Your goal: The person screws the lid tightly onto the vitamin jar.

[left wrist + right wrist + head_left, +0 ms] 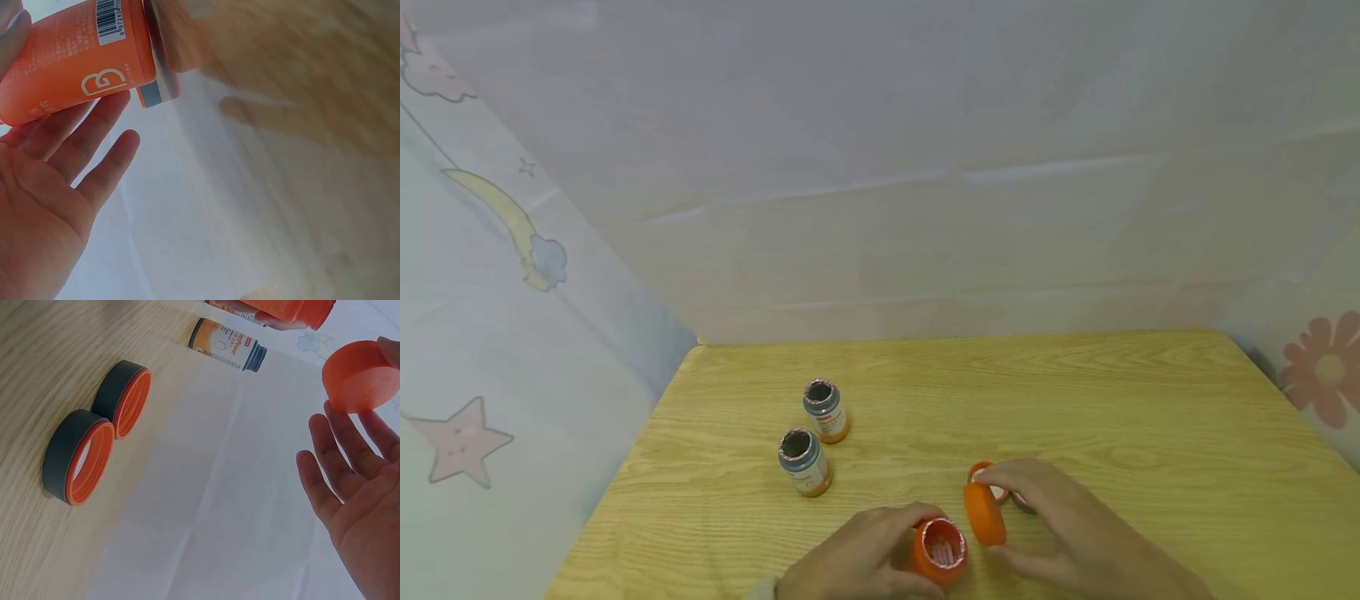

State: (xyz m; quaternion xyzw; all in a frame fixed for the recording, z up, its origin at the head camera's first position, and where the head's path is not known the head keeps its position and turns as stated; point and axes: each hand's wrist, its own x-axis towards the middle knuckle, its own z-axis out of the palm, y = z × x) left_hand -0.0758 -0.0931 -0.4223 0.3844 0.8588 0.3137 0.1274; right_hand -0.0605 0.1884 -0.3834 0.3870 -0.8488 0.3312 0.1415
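Note:
My left hand (868, 554) grips an orange bottle (928, 567) near the table's front; its open mouth faces up and shows a torn foil rim. Printed text and a barcode show on this bottle (75, 56) in the left wrist view. Just to the right, my right hand (1060, 529) pinches an orange cap (984, 514) between thumb and fingers, tilted on edge and apart from the bottle. In the right wrist view the cap (359, 378) is held above two dark caps with orange insides, a nearer cap (78, 456) and a farther cap (122, 400), lying on the table.
Two uncapped grey bottles with white labels and orange bases stand to the left, a rear bottle (826, 412) and a front bottle (805, 465). The wooden table (1075, 400) meets a pale cloth backdrop (887, 208) behind and at both sides.

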